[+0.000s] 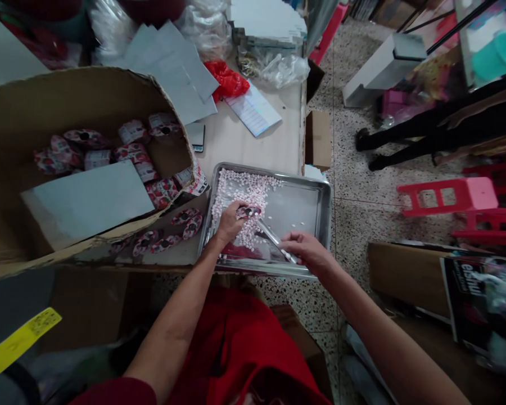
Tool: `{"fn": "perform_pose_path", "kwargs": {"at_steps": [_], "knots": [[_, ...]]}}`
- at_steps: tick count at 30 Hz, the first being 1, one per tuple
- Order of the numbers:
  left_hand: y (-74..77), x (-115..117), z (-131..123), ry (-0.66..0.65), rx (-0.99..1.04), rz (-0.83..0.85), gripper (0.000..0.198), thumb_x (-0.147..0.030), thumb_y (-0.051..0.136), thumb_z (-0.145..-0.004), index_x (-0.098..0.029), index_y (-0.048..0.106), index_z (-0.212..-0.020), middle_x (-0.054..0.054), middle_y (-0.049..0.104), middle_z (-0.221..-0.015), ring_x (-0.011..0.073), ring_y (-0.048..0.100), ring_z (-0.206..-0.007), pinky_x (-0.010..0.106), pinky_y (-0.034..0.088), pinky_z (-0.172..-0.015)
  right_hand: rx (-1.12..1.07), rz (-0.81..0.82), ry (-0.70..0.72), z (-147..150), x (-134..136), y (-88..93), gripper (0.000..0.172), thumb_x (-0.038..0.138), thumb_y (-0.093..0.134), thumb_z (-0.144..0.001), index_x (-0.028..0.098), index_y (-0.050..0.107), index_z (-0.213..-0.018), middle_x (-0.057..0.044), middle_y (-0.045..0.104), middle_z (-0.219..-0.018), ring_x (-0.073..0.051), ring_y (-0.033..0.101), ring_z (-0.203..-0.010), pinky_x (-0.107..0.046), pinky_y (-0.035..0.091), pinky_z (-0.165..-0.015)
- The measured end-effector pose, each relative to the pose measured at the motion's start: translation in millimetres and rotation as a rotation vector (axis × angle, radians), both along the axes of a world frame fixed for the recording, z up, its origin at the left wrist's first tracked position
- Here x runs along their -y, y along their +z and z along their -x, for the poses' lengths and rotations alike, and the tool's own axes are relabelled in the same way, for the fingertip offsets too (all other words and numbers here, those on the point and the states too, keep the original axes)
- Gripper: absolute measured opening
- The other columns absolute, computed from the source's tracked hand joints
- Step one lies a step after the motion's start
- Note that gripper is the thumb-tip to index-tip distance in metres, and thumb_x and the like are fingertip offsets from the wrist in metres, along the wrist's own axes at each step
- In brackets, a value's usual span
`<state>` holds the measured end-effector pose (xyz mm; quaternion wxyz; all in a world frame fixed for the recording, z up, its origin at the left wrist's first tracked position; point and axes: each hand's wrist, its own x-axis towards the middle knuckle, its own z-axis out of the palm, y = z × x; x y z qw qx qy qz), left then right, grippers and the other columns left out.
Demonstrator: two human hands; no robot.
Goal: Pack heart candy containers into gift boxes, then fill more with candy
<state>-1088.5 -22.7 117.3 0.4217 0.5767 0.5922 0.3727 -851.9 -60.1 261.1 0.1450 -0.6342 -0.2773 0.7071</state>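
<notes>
My left hand is closed around a small printed pack with a dark round opening, held over the metal tray. My right hand pinches the near end of a long, narrow, shiny tube, clear or silvery. The tube's far end points at the pack; whether they touch I cannot tell. Small pale pink tablets lie heaped across the tray's left half, with a few scattered on the right. More printed packs lie left of the tray.
A large cardboard box on the left holds several similar packs and a grey card. Behind the tray lie a paper sheet, a red plastic bag and grey cards. Pink stools and a person's legs are at right.
</notes>
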Motion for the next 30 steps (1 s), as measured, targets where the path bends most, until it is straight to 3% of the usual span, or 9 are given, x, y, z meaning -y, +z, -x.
{"fn": "perform_pose_path", "kwargs": {"at_steps": [5, 10, 13, 16, 18, 20, 23, 26, 30], "knots": [[-3.1, 15, -19, 0.077, 0.321, 0.141, 0.037, -0.021, 0.083, -0.07, -0.019, 0.065, -0.102, 0.002, 0.074, -0.099, 0.0196, 0.072, -0.091, 0.031, 0.056, -0.085, 0.2, -0.05, -0.159, -28, 39, -21.6, 0.043, 0.045, 0.09, -0.048, 0.02, 0.062, -0.069, 0.005, 0.059, -0.049, -0.009, 0.043, -0.04, -0.021, 0.028, -0.039], [13.0, 35, -14, 0.151, 0.317, 0.131, 0.04, -0.018, 0.084, -0.07, -0.019, 0.065, -0.105, 0.004, 0.074, -0.104, 0.0204, 0.072, -0.096, 0.033, 0.056, -0.091, 0.233, -0.058, -0.216, -43, 57, -51.2, 0.045, 0.046, 0.088, -0.047, 0.017, 0.066, -0.074, 0.003, 0.063, -0.054, -0.01, 0.047, -0.042, -0.022, 0.033, -0.041], [35.4, 79, 19, 0.287, 0.214, 0.056, 0.038, -0.018, 0.08, -0.076, -0.021, 0.064, -0.11, 0.007, 0.072, -0.113, 0.0215, 0.07, -0.105, 0.035, 0.055, -0.097, 0.265, -0.072, -0.236, -54, 57, -74.1, 0.05, 0.047, 0.087, -0.046, 0.015, 0.069, -0.081, 0.003, 0.064, -0.056, -0.009, 0.048, -0.043, -0.023, 0.036, -0.043], [51.4, 146, 63, 0.582, -0.008, -0.027, 0.037, -0.025, 0.076, -0.083, -0.023, 0.061, -0.118, 0.009, 0.066, -0.122, 0.022, 0.066, -0.113, 0.037, 0.053, -0.103, 0.27, -0.063, -0.234, -59, 50, -98.2, 0.051, 0.046, 0.086, -0.044, 0.016, 0.068, -0.081, 0.004, 0.062, -0.053, -0.009, 0.047, -0.043, -0.023, 0.036, -0.044], [49.1, 187, 88, 0.764, -0.157, -0.028, 0.037, -0.031, 0.075, -0.085, -0.023, 0.061, -0.117, 0.008, 0.063, -0.119, 0.0223, 0.064, -0.111, 0.037, 0.053, -0.1, 0.236, -0.045, -0.21, -58, 45, -108.3, 0.051, 0.045, 0.085, -0.043, 0.017, 0.067, -0.082, 0.004, 0.062, -0.055, -0.009, 0.047, -0.043, -0.023, 0.036, -0.046], [35.0, 213, 105, 0.83, -0.242, 0.013, 0.035, -0.035, 0.074, -0.084, -0.023, 0.061, -0.115, 0.007, 0.063, -0.114, 0.0228, 0.064, -0.106, 0.038, 0.054, -0.097, 0.222, -0.051, -0.184, -54, 42, -112.5, 0.052, 0.045, 0.084, -0.044, 0.017, 0.067, -0.085, 0.004, 0.062, -0.057, -0.009, 0.046, -0.043, -0.024, 0.037, -0.048], [3.7, 212, 117, 0.813, -0.274, 0.068, 0.032, -0.035, 0.073, -0.084, -0.025, 0.062, -0.113, 0.006, 0.065, -0.113, 0.0238, 0.066, -0.104, 0.038, 0.055, -0.095, 0.376, -0.249, -0.038, -49, 35, -113.3, 0.047, 0.048, 0.075, -0.057, 0.016, 0.071, -0.09, 0.002, 0.061, -0.057, -0.014, 0.051, -0.048, -0.027, 0.037, -0.052], [-16.8, 187, 117, 0.81, -0.282, 0.078, 0.034, -0.031, 0.074, -0.081, -0.024, 0.061, -0.112, 0.007, 0.067, -0.113, 0.0253, 0.066, -0.108, 0.041, 0.054, -0.099, 0.742, -0.539, 0.298, -46, 22, -114.4, 0.038, 0.038, 0.064, -0.075, 0.015, 0.076, -0.103, -0.003, 0.069, -0.067, -0.02, 0.061, -0.063, -0.029, 0.038, -0.061], [-7.7, 171, 105, 0.799, -0.348, 0.007, 0.047, -0.029, 0.078, -0.079, -0.023, 0.06, -0.122, 0.011, 0.065, -0.125, 0.0302, 0.06, -0.122, 0.049, 0.048, -0.111, 1.033, -0.647, 0.67, -42, 0, -123.5, 0.034, 0.027, 0.057, -0.091, 0.018, 0.074, -0.12, -0.007, 0.076, -0.084, -0.02, 0.065, -0.077, -0.029, 0.032, -0.067]]}}
